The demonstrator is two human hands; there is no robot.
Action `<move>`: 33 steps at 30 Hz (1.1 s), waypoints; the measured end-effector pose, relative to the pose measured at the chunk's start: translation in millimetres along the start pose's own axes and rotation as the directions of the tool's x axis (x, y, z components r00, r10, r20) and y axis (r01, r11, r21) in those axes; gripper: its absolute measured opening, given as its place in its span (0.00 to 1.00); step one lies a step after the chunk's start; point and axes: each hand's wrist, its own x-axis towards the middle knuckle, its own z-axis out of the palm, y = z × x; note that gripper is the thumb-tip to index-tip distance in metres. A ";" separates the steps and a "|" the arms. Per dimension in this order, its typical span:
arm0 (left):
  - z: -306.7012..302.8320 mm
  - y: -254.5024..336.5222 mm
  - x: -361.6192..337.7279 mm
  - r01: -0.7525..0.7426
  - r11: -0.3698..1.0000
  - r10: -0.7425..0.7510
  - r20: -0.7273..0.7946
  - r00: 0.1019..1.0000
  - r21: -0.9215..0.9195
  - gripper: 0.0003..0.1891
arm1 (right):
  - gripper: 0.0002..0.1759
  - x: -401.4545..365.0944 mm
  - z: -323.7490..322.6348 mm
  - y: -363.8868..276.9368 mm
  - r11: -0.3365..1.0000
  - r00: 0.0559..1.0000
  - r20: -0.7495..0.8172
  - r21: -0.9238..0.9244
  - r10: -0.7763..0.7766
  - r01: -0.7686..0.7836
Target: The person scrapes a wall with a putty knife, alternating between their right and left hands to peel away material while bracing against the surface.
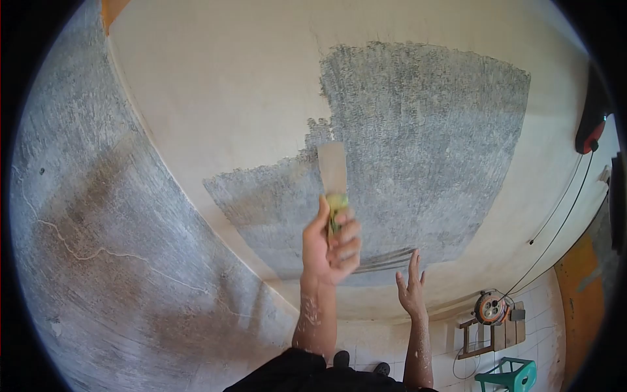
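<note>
My left hand is wrapped round the yellow-green handle of a scraper, palm side toward me. The scraper's wide, pale blade points up and lies over the left part of the grey scraped patch, near its ragged edge with the cream paint. Lower and to the right, my right hand is open with fingers stretched upward, close to the wall at the patch's bottom edge. Pale flecks dot both forearms. Dark streaks run beside the right fingertips.
A rough grey wall with a pale crack meets the cream wall on the left. At lower right, a cable reel sits on a small wooden bench, its cord running up the wall. A green plastic stool stands on the tiled floor.
</note>
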 end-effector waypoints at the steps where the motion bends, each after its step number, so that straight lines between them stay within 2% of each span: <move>1: 16.2 13.1 10.7 0.001 1.000 -0.001 0.005 1.000 0.027 0.24 | 0.41 0.1 0.2 0.0 1.000 1.000 -0.002 -0.003 -0.005 0.005; 5: 25.2 26.2 17.8 0.016 0.999 -0.019 0.066 0.998 0.040 0.24 | 0.41 -1.4 4.5 0.1 1.000 1.000 -0.007 -0.004 -0.002 0.002; 8: 8.0 10.0 -2.5 -0.048 0.999 0.049 -0.038 0.998 0.018 0.24 | 0.40 -2.3 2.1 -3.9 1.000 1.000 -0.012 0.020 -0.015 0.015; 11: -2.3 3.6 -10.5 0.027 0.997 -0.023 0.049 0.999 -0.078 0.24 | 0.40 -3.1 -0.8 -5.5 0.999 0.999 0.016 0.028 0.030 -0.030; 14: 28.1 34.7 17.7 0.059 0.997 -0.060 0.019 0.998 0.059 0.25 | 0.40 -2.0 3.1 -0.5 1.000 1.000 0.013 0.015 0.019 -0.019; 17: 55.5 49.3 40.7 -0.056 0.986 0.051 0.032 0.998 0.160 0.25 | 0.40 -2.1 6.3 -2.4 1.000 1.000 -0.017 0.026 0.010 -0.009; 20: 60.4 38.7 30.9 -0.079 0.994 0.074 0.063 0.995 0.080 0.23 | 0.40 -3.4 2.3 -11.8 0.999 1.000 -0.016 0.044 0.021 -0.020; 23: 27.3 12.9 1.8 -0.065 0.998 0.064 -0.055 0.996 -0.021 0.23 | 0.40 -6.4 2.0 -7.6 0.998 1.000 -0.008 0.050 0.024 -0.024; 26: 24.0 16.8 5.4 -0.039 0.997 0.044 -0.088 0.995 0.063 0.24 | 0.40 -1.8 1.9 -0.7 0.999 1.000 -0.021 0.044 0.023 -0.022; 31: 85.9 63.3 55.9 -0.134 0.954 0.128 0.039 0.991 0.270 0.25 | 0.39 -8.3 1.5 -11.8 0.998 0.999 -0.026 0.055 0.024 -0.023; 33: 81.8 59.2 51.1 -0.137 0.964 0.139 0.007 0.990 0.228 0.25 | 0.39 -6.8 1.4 -15.5 0.999 0.999 -0.038 0.047 0.027 -0.025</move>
